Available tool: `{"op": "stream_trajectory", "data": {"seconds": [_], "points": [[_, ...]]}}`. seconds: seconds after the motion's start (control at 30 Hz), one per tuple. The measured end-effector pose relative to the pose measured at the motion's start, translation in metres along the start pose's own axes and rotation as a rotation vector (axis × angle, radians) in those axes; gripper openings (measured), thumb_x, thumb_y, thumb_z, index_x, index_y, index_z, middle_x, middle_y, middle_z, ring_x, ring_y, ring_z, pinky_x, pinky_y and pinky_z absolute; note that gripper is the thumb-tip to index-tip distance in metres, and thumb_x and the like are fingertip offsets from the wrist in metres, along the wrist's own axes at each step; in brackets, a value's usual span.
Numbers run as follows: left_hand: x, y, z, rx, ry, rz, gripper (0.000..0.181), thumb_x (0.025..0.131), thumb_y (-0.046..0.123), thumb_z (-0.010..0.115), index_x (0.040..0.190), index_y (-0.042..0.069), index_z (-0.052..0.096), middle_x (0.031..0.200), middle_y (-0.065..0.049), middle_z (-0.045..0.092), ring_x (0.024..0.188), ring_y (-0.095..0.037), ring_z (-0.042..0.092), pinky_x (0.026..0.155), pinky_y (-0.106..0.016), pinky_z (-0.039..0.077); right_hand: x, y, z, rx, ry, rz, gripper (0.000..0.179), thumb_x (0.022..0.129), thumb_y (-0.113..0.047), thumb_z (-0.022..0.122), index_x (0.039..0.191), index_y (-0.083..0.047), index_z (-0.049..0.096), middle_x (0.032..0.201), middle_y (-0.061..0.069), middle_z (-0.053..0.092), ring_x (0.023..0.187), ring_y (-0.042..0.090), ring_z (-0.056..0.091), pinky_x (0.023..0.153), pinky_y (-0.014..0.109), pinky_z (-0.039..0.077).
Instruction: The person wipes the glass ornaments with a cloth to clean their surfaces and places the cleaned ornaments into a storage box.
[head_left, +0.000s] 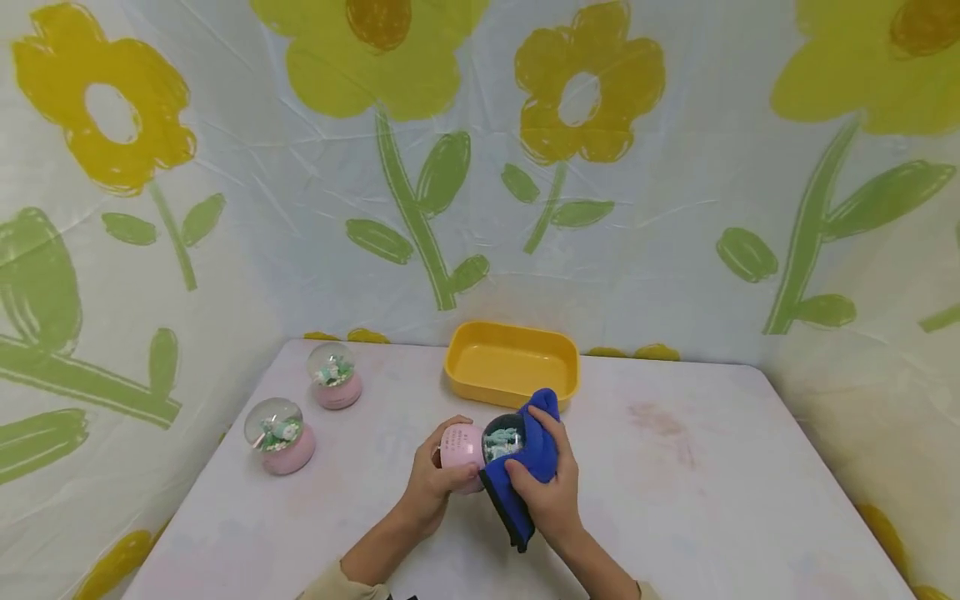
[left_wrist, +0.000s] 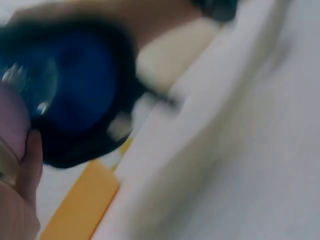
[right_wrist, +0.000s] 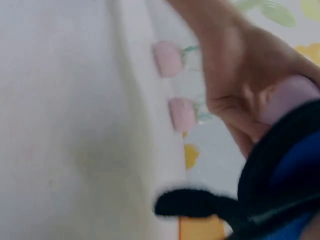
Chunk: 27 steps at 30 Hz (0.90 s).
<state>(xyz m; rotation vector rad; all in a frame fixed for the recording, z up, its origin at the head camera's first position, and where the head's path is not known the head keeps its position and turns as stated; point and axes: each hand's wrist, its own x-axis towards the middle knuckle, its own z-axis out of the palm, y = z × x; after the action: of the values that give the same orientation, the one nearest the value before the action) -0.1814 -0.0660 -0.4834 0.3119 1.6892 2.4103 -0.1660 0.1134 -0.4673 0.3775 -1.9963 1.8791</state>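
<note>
My left hand point(head_left: 433, 477) grips the pink base of a snow globe point(head_left: 462, 447), which lies on its side in the air above the table. Small printed lettering shows on that base. A blue cloth with black edging point(head_left: 542, 446) wraps the far side of the glass dome, and my right hand point(head_left: 551, 487) holds the cloth against it, thumb in front. Small mint-green figures show through the dome. In the left wrist view the blue cloth point(left_wrist: 85, 90) curves around the clear dome; in the right wrist view its dark edge point(right_wrist: 195, 202) hangs toward the table.
Two more snow globes stand upright at the left: one farther back point(head_left: 337, 390) and one nearer point(head_left: 288, 450). Behind my hands, by the back edge, sits a yellow rectangular tray point(head_left: 465, 392). Flower-printed fabric point(head_left: 660, 275) walls the back and sides of the white table point(head_left: 675, 500).
</note>
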Motion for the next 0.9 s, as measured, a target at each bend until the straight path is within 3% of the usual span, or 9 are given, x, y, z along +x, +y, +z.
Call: {"op": "stream_trajectory", "data": {"seconds": [0.1,0.2,0.27,0.37,0.5,0.6,0.67,0.77,0.9], "points": [[0.001,0.001,0.004,-0.154,0.034,-0.186,0.059,0.087,0.020,0.065,0.138,0.003,0.041,0.119,-0.013,0.056,0.098,-0.023,0.059,0.080,-0.037,0.053,0.002,0.006,0.004,-0.177,0.013,-0.183,0.068,0.077,-0.013,0.078,0.139,-0.015,0.049,0.139,0.009,0.040,0.117,0.030,0.047,0.086,0.045,0.052],[0.001,0.009,-0.001,-0.183,0.008,-0.309,0.059,0.089,0.025,0.063,0.139,0.001,0.040,0.119,-0.013,0.059,0.098,-0.023,0.061,0.081,-0.041,0.053,0.007,0.005,-0.002,-0.387,-0.075,-0.370,0.062,0.080,-0.035,0.078,0.135,-0.016,0.054,0.144,0.016,0.035,0.118,0.033,0.048,0.082,0.052,0.053],[0.002,0.016,-0.007,-0.125,-0.033,-0.316,0.058,0.087,0.023,0.065,0.136,0.002,0.044,0.117,-0.013,0.059,0.097,-0.024,0.061,0.078,-0.041,0.054,0.012,0.000,-0.010,-0.496,-0.171,-0.497,0.062,0.080,-0.046,0.076,0.131,-0.016,0.058,0.145,0.020,0.035,0.117,0.036,0.048,0.080,0.055,0.053],[0.005,0.030,-0.015,0.054,-0.085,-0.267,0.057,0.084,0.019,0.071,0.134,0.003,0.048,0.114,-0.014,0.059,0.092,-0.025,0.061,0.070,-0.041,0.056,0.021,-0.011,-0.020,-0.635,-0.334,-0.618,0.062,0.076,-0.049,0.077,0.129,-0.020,0.062,0.146,0.020,0.036,0.122,0.037,0.046,0.084,0.056,0.051],[0.010,0.050,-0.020,0.322,-0.160,-0.153,0.058,0.075,0.017,0.081,0.126,0.008,0.057,0.113,-0.013,0.058,0.090,-0.027,0.060,0.067,-0.040,0.056,0.030,-0.022,-0.027,-0.671,-0.557,-0.543,0.067,0.071,-0.049,0.081,0.132,-0.035,0.058,0.148,0.004,0.036,0.124,0.026,0.045,0.087,0.049,0.051],[0.014,0.057,-0.023,0.410,-0.256,-0.090,0.055,0.070,0.018,0.085,0.120,0.010,0.061,0.113,-0.012,0.060,0.090,-0.028,0.059,0.069,-0.040,0.055,0.031,-0.023,-0.030,-0.513,-0.658,-0.373,0.067,0.073,-0.045,0.081,0.134,-0.038,0.054,0.146,-0.002,0.038,0.120,0.021,0.047,0.084,0.042,0.053],[0.018,0.058,-0.026,0.382,-0.333,-0.068,0.054,0.071,0.018,0.084,0.119,0.007,0.061,0.110,-0.012,0.062,0.092,-0.028,0.058,0.072,-0.039,0.054,0.032,-0.021,-0.032,-0.336,-0.677,-0.277,0.066,0.075,-0.037,0.081,0.134,-0.032,0.054,0.144,0.000,0.041,0.118,0.025,0.048,0.083,0.041,0.052],[0.021,0.052,-0.029,0.246,-0.416,-0.093,0.056,0.073,0.020,0.081,0.121,0.004,0.058,0.109,-0.011,0.061,0.093,-0.025,0.057,0.073,-0.036,0.053,0.029,-0.016,-0.033,-0.083,-0.652,-0.167,0.063,0.077,-0.022,0.077,0.135,-0.020,0.053,0.140,0.007,0.045,0.117,0.032,0.048,0.084,0.043,0.051],[0.022,0.037,-0.027,0.029,-0.410,-0.161,0.056,0.077,0.022,0.077,0.125,0.004,0.053,0.112,-0.010,0.059,0.094,-0.022,0.057,0.073,-0.035,0.054,0.024,-0.011,-0.032,0.093,-0.513,-0.078,0.061,0.079,-0.013,0.068,0.137,-0.013,0.050,0.135,0.015,0.048,0.114,0.035,0.049,0.084,0.043,0.050]]}}
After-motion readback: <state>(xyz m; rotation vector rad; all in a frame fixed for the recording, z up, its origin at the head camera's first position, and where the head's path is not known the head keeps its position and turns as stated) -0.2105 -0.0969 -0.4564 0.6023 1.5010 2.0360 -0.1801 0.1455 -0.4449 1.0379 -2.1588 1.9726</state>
